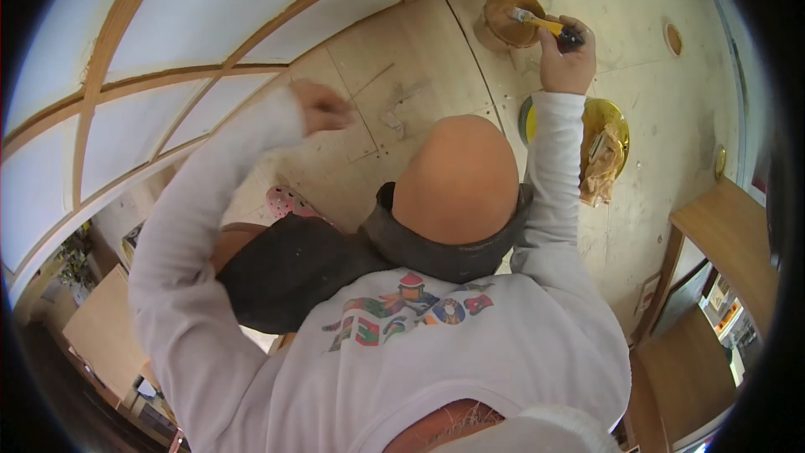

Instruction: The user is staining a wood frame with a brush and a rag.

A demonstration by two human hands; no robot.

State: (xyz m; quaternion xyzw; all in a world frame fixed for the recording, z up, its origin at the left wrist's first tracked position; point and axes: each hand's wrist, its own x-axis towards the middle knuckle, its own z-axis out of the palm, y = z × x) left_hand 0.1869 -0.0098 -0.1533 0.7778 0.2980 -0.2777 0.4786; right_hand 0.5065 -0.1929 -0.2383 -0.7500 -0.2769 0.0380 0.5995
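My right hand (pixel 569 63) is closed round a paintbrush (pixel 549 27) with a yellow and black handle. The brush lies tilted over the mouth of a round tub (pixel 493 23) coated in brown. Its head, pale near the metal band, is over the brown inside; whether it touches the tub cannot be made out. My left hand (pixel 323 106) hangs in the air near the white lattice panel (pixel 251 39), slightly blurred. Its fingers are loosely bent and a little apart, and I see nothing in them.
Beside my right forearm stands a yellow container (pixel 617 111) with a crumpled brown-stained cloth (pixel 600 174) over its rim. A roll of tape (pixel 672 38) lies farther right on the pale wooden floor (pixel 402 59). Wooden furniture (pixel 729 231) stands at the right, my bent knee (pixel 457 176) in the middle.
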